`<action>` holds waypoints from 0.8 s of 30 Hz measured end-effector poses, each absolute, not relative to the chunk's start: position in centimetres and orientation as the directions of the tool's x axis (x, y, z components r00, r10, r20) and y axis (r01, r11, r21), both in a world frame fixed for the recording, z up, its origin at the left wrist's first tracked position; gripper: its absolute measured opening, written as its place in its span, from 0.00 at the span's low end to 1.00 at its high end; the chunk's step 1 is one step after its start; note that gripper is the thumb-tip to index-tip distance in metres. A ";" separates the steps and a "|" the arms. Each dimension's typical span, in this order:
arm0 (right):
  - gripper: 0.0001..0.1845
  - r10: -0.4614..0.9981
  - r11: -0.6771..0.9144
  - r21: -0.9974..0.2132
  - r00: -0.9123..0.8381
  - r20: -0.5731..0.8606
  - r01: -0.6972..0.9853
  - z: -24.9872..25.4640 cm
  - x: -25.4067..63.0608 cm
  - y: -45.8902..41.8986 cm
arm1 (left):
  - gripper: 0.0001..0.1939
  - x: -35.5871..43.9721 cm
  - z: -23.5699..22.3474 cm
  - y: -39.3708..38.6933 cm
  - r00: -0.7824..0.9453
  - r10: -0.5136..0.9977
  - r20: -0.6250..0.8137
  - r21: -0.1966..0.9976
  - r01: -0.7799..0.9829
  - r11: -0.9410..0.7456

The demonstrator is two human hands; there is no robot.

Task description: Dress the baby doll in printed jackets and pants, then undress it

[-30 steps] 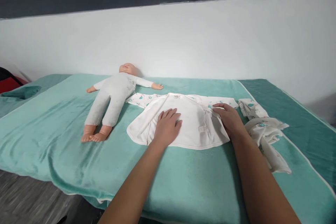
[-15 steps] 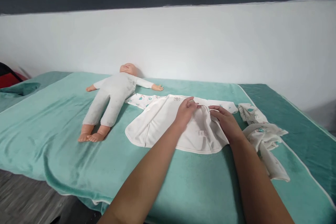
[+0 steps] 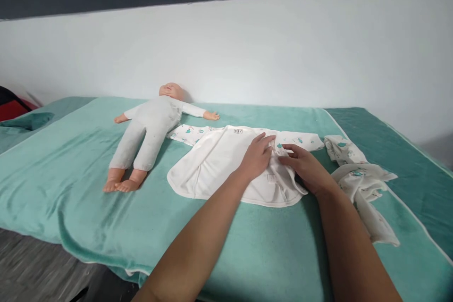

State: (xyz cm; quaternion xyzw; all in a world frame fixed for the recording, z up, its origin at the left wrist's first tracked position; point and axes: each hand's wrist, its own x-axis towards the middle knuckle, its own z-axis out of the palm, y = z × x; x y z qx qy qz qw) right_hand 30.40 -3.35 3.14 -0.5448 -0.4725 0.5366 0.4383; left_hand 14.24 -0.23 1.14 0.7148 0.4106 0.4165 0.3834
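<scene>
A white baby shirt (image 3: 215, 163) lies spread out, inside up, on the green blanket (image 3: 71, 188). My left hand (image 3: 257, 156) rests on its right half with fingers stretched flat towards the sleeve. My right hand (image 3: 304, 167) lies beside it, fingers curled and pinching a fold of the shirt's right edge. A baby doll (image 3: 148, 130) in a pale suit lies on its back to the left of the shirt, its arm by the patterned sleeve (image 3: 187, 133).
A crumpled white patterned garment (image 3: 361, 181) lies to the right of the shirt. A white wall (image 3: 247, 52) runs behind the bed. A dark red and black object (image 3: 10, 106) sits at the far left. The floor (image 3: 28, 269) shows below the blanket's front edge.
My left hand moved from the shirt's middle to its right side, next to my right hand. My right hand shifted slightly inward and gathered the fabric edge.
</scene>
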 end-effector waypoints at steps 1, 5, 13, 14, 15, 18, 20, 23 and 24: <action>0.23 0.982 -0.186 -0.983 -0.012 -0.186 0.004 3.1 30.5 -3.3 | 0.24 14.3 1.0 -0.2 0.325 0.903 0.283 0.858 0.335 -0.389; 0.29 0.978 -0.201 -0.978 0.048 -0.203 -0.046 2.8 30.8 -3.0 | 0.28 14.3 0.9 -0.1 0.398 0.876 0.272 0.738 0.498 -0.455; 0.27 0.996 -0.089 -0.908 0.051 -0.074 0.410 3.2 31.3 -3.2 | 0.36 14.9 1.3 -0.9 0.431 0.895 0.117 0.507 0.749 -0.427; 0.27 0.996 -0.085 -0.889 0.045 -0.072 0.450 3.4 31.4 -3.3 | 0.35 14.9 1.3 -0.9 0.427 0.897 0.115 0.502 0.754 -0.424; 0.26 0.997 -0.076 -0.868 0.039 -0.066 0.491 3.6 31.5 -3.4 | 0.35 14.9 1.3 -0.9 0.431 0.894 0.119 0.500 0.752 -0.429; 0.22 0.998 -0.033 -0.819 -0.019 -0.054 0.573 3.8 31.8 -3.6 | 0.33 14.7 1.1 -0.8 0.478 0.865 0.151 0.499 0.719 -0.484; 0.23 0.999 -0.005 -0.824 -0.033 -0.029 0.566 3.6 31.9 -3.5 | 0.33 14.6 1.0 -0.8 0.500 0.848 0.175 0.503 0.695 -0.513; 0.28 0.999 0.025 -0.879 0.018 0.038 0.475 3.2 32.0 -3.4 | 0.35 14.5 1.0 -0.7 0.517 0.831 0.203 0.528 0.658 -0.538; 0.27 0.996 0.034 -0.906 0.062 0.066 0.422 3.2 32.1 -3.3 | 0.35 14.4 1.0 -0.7 0.524 0.825 0.212 0.536 0.644 -0.546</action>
